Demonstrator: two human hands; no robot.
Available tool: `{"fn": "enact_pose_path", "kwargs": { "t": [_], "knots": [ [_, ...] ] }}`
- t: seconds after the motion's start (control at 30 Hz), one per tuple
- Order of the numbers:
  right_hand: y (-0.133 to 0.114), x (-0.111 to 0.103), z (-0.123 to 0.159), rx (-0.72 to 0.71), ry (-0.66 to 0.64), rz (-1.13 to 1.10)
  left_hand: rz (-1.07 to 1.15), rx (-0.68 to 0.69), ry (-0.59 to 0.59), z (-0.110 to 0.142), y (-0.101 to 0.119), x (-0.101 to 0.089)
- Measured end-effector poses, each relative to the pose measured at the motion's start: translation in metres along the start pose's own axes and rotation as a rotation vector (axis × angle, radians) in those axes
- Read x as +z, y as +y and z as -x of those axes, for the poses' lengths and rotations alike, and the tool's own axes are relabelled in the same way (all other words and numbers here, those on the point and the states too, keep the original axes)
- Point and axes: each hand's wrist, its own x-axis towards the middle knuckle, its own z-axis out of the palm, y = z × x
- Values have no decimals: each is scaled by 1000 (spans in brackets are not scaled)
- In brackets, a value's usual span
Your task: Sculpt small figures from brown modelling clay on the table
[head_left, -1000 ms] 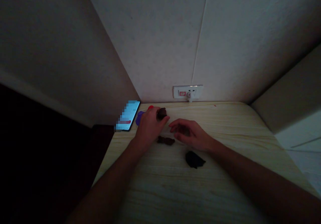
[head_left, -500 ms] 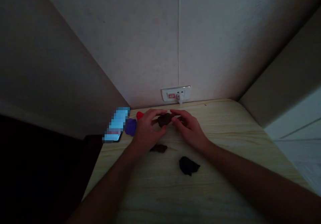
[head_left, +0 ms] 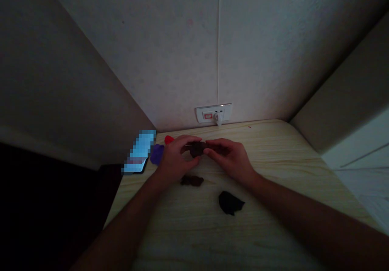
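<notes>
A dark brown lump of modelling clay [head_left: 197, 150] is held between both hands just above the table. My left hand [head_left: 176, 156] curves round its left side, thumb below and fingers above. On the other side, my right hand [head_left: 230, 154] pinches its right edge with thumb and fingertips. A smaller brown clay piece [head_left: 192, 180], long and knobbly, lies on the table below my left hand. Nearer to me is a flattened black clay piece [head_left: 230, 203] with a ragged edge. Beside my left hand lie a purple clay piece [head_left: 157, 154] and a red one [head_left: 168, 139], both partly covered.
A phone with a lit, blurred screen [head_left: 139, 151] lies at the left edge of the pale wooden table [head_left: 194, 234]. Behind, the wall carries a socket plate [head_left: 200, 115] with a white plug [head_left: 218, 119] in it. A tiny red scrap [head_left: 249, 126] lies near the back edge.
Both hands have come slightly lower and nearer to me with the brown clay, and the right fingers close more tightly on it. The pieces on the table shift only slightly in view.
</notes>
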Motion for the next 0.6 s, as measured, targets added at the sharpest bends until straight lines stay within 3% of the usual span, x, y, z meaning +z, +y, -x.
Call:
{"fn": "enact_pose_path", "kwargs": {
  "t": [0.37, 0.6],
  "knots": [
    [-6, -4, -6, 99, -6, 198, 167, -59, -16, -4, -8, 3],
    [-3, -3, -12, 169, 6, 154, 357, -175, -61, -5, -12, 4]
  ]
}}
